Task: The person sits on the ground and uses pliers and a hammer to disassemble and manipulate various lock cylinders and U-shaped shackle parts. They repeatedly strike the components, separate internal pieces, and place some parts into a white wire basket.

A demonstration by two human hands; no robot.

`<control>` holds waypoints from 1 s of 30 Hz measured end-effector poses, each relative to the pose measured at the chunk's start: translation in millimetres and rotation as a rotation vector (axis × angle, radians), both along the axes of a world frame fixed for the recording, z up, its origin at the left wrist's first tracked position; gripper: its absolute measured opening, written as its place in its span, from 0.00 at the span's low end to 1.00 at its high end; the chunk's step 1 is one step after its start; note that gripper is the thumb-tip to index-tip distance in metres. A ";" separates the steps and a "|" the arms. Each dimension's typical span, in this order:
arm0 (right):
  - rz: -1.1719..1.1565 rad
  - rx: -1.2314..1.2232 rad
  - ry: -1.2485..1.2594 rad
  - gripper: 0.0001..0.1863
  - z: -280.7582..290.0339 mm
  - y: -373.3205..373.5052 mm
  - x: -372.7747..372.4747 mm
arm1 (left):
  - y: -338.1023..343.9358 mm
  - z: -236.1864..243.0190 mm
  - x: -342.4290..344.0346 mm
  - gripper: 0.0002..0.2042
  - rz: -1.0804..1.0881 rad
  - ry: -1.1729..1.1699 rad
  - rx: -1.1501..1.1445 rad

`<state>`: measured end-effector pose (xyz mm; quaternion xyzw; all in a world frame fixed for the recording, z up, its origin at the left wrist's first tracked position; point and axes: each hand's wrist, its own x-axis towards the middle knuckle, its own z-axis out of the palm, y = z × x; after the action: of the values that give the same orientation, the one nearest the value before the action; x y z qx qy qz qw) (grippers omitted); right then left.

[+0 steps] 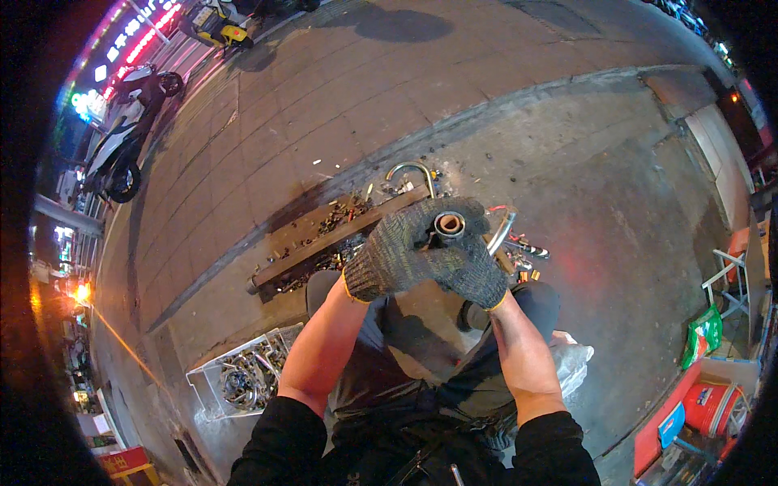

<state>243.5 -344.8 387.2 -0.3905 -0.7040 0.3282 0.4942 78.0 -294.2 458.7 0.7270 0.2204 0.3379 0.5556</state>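
Note:
Both hands wear dark grey knitted gloves and are raised together in front of my knees. My left hand (393,255) and my right hand (470,267) are closed around a round metal fitting (450,224), whose open end faces up and shows a brownish ring inside. A curved chrome spout (412,167) rises behind the left glove. By the right glove slants a shiny bent chrome tube (502,231). Whether either joins the held fitting is hidden by the gloves. Below them, a long metal beam (336,231) lies on the ground among scattered small brass-coloured and dark pieces.
A white wire basket (212,387) full of metal parts stands at my left. A clear plastic bag (574,360) lies by my right leg. To the far right are a green bag (703,334) and a red bucket (707,407). Scooters (130,138) stand at the upper left.

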 end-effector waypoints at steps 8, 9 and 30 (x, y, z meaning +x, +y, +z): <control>-0.056 -0.039 -0.017 0.11 2.3 6.1 -15.1 | 7.7 -4.2 0.8 0.13 0.219 0.035 -0.298; -0.100 -0.071 -0.056 0.10 3.2 5.2 -17.4 | 6.9 -5.3 3.4 0.13 0.290 0.022 -0.192; -0.059 -0.914 0.396 0.10 11.5 7.6 -26.8 | 25.6 -77.3 -3.8 0.21 0.040 -0.351 -0.565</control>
<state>216.7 -337.2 398.7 -0.5172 -0.3695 0.6568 0.4057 74.2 -268.6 381.4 0.4703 0.2204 0.3943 0.7581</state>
